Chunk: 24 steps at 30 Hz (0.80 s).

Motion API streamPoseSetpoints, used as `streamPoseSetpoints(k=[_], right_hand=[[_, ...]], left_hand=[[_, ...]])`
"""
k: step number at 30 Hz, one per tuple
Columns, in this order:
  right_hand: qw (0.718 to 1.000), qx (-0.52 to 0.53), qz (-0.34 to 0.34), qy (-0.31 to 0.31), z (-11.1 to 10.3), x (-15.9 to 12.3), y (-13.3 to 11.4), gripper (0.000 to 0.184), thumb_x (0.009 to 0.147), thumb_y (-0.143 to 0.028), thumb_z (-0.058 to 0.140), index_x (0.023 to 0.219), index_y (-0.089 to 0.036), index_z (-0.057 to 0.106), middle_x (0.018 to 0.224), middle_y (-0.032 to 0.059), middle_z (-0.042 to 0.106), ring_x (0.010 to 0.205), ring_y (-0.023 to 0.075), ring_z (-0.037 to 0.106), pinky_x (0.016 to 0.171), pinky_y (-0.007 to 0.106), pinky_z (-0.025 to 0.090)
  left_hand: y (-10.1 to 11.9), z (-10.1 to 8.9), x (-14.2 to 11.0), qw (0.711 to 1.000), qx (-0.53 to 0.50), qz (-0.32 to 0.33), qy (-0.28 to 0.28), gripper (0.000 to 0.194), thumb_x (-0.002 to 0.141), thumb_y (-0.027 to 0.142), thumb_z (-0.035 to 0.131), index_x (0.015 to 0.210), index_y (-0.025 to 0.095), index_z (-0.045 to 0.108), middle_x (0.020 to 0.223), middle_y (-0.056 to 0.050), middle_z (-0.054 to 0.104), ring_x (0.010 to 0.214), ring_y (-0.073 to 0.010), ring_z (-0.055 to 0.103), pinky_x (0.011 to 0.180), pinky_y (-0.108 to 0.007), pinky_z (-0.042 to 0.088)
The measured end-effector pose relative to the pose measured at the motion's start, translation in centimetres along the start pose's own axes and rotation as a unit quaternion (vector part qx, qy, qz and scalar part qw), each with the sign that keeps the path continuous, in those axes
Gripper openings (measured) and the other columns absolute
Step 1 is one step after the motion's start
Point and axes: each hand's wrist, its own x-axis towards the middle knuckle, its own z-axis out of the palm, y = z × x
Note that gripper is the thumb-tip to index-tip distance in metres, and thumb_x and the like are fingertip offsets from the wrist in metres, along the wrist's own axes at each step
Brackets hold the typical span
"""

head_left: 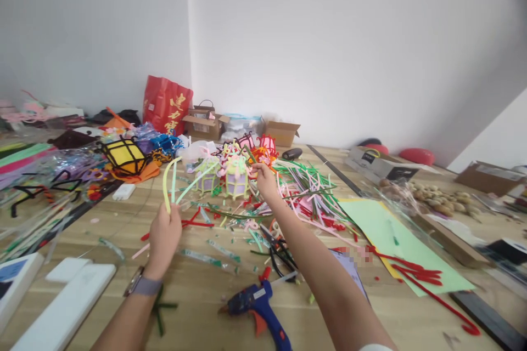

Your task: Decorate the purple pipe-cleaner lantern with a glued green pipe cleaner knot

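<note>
My left hand [164, 230] is closed around several bent pipe cleaners [167, 184], yellow-green and mint, which stick up above the fist. Further forward, my right hand [265, 182] has its fingertips pinched together beside a small pipe-cleaner lantern [236, 180] with a light green frame and lilac panels. What sits between those fingertips is too small to make out. A second lantern [207, 178] of the same kind stands just left of it. Below both hands, a blue glue gun [263, 307] lies on the wooden table, with black-handled scissors [280, 255] behind it.
Green, pink and white pipe cleaners [313, 192] are heaped right of the lanterns. Light green sheets [382, 230] and red pipe cleaners [420, 274] lie further right. A yellow-and-black lantern [124, 156], a red bag [167, 104] and cardboard boxes [282, 132] stand farther back.
</note>
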Motion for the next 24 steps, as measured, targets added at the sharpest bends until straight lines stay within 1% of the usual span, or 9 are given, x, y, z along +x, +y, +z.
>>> streamPoseSetpoints(k=[4, 9, 13, 17, 19, 22, 24], right_hand=[[1.000, -0.005, -0.001, -0.013, 0.2, -0.1, 0.4, 0.029, 0.083, -0.022, 0.035, 0.092, -0.020, 0.062, 0.085, 0.0055, 0.069, 0.080, 0.0197, 0.062, 0.076, 0.033, 0.048], [0.999, -0.026, 0.001, -0.040, -0.4, -1.6, 1.3, 0.027, 0.081, -0.025, 0.037, 0.089, -0.020, 0.062, 0.084, 0.0052, 0.069, 0.076, 0.0198, 0.062, 0.076, 0.034, 0.048], [0.997, -0.059, -0.010, -0.055, -1.4, -3.1, 1.4, 0.023, 0.079, -0.025, 0.043, 0.089, -0.020, 0.063, 0.088, 0.0059, 0.068, 0.079, 0.0212, 0.061, 0.078, 0.036, 0.047], [0.994, -0.093, -0.021, -0.043, -1.8, -3.7, 0.8, 0.025, 0.076, -0.018, 0.046, 0.093, -0.020, 0.063, 0.097, 0.0079, 0.064, 0.092, 0.0238, 0.058, 0.089, 0.040, 0.044], [0.994, -0.104, -0.020, -0.035, -1.7, -3.7, 0.5, 0.025, 0.074, -0.014, 0.046, 0.090, -0.021, 0.064, 0.101, 0.0083, 0.062, 0.098, 0.0247, 0.056, 0.093, 0.041, 0.042], [0.994, -0.106, -0.005, -0.034, -1.1, -3.6, 0.2, 0.025, 0.072, -0.008, 0.047, 0.086, -0.021, 0.064, 0.102, 0.0092, 0.061, 0.102, 0.0252, 0.055, 0.096, 0.041, 0.041], [0.994, -0.100, 0.013, -0.030, -0.5, -3.3, 0.2, 0.027, 0.071, -0.006, 0.049, 0.090, -0.019, 0.064, 0.103, 0.0099, 0.062, 0.105, 0.0251, 0.055, 0.097, 0.040, 0.041]], left_hand=[[-0.6, 0.0, -0.9, 0.998, -0.032, 0.021, 0.048, 0.020, 0.086, 0.040, 0.035, 0.076, 0.025, 0.044, 0.057, -0.001, 0.053, 0.057, -0.0231, 0.054, 0.056, -0.032, 0.036], [-1.0, 0.7, -1.9, 0.994, -0.078, 0.048, 0.059, 0.023, 0.089, 0.041, 0.034, 0.076, 0.024, 0.044, 0.057, 0.000, 0.054, 0.054, -0.0202, 0.054, 0.053, -0.030, 0.038], [-0.9, 0.8, -2.6, 0.992, -0.102, 0.061, 0.050, 0.024, 0.091, 0.040, 0.034, 0.072, 0.025, 0.040, 0.054, 0.001, 0.052, 0.052, -0.0192, 0.052, 0.054, -0.030, 0.039], [-0.9, 0.8, -3.2, 0.991, -0.112, 0.064, 0.026, 0.026, 0.092, 0.038, 0.033, 0.070, 0.026, 0.039, 0.055, 0.001, 0.053, 0.053, -0.0187, 0.053, 0.056, -0.030, 0.041], [-0.9, 0.8, -3.3, 0.991, -0.115, 0.065, 0.020, 0.026, 0.092, 0.037, 0.033, 0.070, 0.026, 0.039, 0.055, 0.001, 0.053, 0.052, -0.0185, 0.053, 0.056, -0.029, 0.041], [-0.8, 0.9, -3.6, 0.990, -0.124, 0.063, 0.019, 0.025, 0.092, 0.036, 0.034, 0.069, 0.026, 0.038, 0.054, 0.001, 0.052, 0.052, -0.0182, 0.053, 0.056, -0.029, 0.041], [-0.7, 0.9, -3.7, 0.989, -0.132, 0.067, 0.014, 0.026, 0.092, 0.036, 0.033, 0.068, 0.026, 0.038, 0.055, 0.001, 0.052, 0.053, -0.0178, 0.053, 0.057, -0.029, 0.042]])
